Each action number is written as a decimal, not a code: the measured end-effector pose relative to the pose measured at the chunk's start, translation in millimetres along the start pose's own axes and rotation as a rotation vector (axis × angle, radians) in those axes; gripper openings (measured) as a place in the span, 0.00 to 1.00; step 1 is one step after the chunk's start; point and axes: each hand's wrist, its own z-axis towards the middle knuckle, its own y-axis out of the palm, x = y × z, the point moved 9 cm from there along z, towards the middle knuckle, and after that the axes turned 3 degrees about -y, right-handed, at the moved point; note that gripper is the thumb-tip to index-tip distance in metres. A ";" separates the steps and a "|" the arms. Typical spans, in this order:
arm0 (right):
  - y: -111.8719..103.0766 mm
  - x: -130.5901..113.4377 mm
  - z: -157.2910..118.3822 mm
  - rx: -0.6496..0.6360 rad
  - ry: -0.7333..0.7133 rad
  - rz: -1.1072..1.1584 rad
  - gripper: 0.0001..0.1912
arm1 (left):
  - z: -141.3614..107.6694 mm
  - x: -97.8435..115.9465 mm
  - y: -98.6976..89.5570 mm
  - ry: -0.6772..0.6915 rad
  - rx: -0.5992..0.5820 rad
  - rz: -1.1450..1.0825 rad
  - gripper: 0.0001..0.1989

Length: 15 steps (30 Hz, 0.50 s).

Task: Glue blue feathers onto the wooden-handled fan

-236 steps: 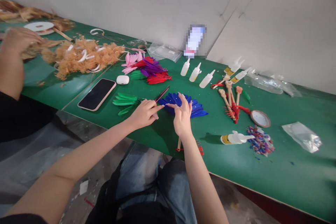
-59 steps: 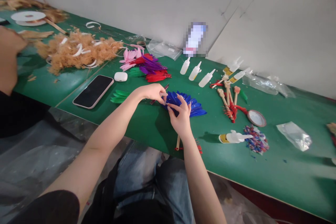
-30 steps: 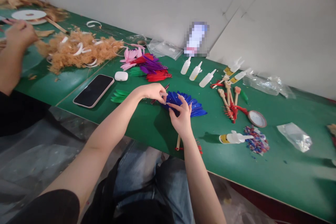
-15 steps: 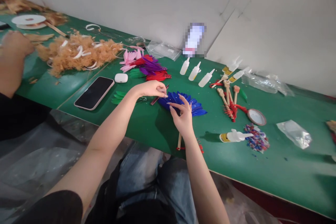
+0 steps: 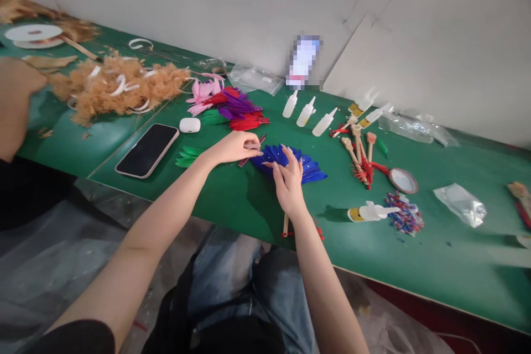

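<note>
A blue feather fan [image 5: 313, 170] with small pale dots lies on the green table, its wooden handle [image 5: 286, 224] pointing toward the front edge. At its left edge is my left hand [image 5: 243, 146], thumb and fingers pinched together; anything between the tips is too small to make out. My right hand [image 5: 288, 177] rests over the fan's middle with its fingers spread. A thin dark red strip [image 5: 244, 161] lies beside my left fingertips. Green feathers [image 5: 188, 156] lie left of my left hand, partly behind the wrist.
A phone [image 5: 147, 150], white case [image 5: 189, 125] and coloured feathers [image 5: 240, 108] lie left. Glue bottles [image 5: 307, 112] stand behind the fan; another bottle [image 5: 367, 212] lies right by a bead pile [image 5: 404, 214]. Another person's hand [image 5: 19, 83] is far left, near tan fibre [image 5: 108, 91].
The view has shifted slightly. My left hand stays pinched at the fan's left edge, and my right hand's fingers have moved a little over the feathers.
</note>
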 end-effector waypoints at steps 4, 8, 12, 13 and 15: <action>0.0 3.7 0.7 0.013 0.032 0.017 0.24 | -7.5 -6.0 3.1 -0.027 -0.010 0.017 0.08; 1.5 6.9 0.9 0.010 0.060 0.041 0.25 | -6.8 -3.7 6.8 -0.036 -0.020 0.019 0.10; 0.3 6.5 1.2 0.019 0.065 0.061 0.25 | -5.7 -2.3 10.2 -0.052 -0.029 0.008 0.12; 0.0 6.1 1.3 0.021 0.066 0.067 0.26 | -5.6 -2.7 10.8 -0.060 -0.029 -0.002 0.12; -0.4 5.3 1.3 0.022 0.065 0.079 0.26 | -5.4 -3.7 12.3 -0.075 -0.031 -0.018 0.13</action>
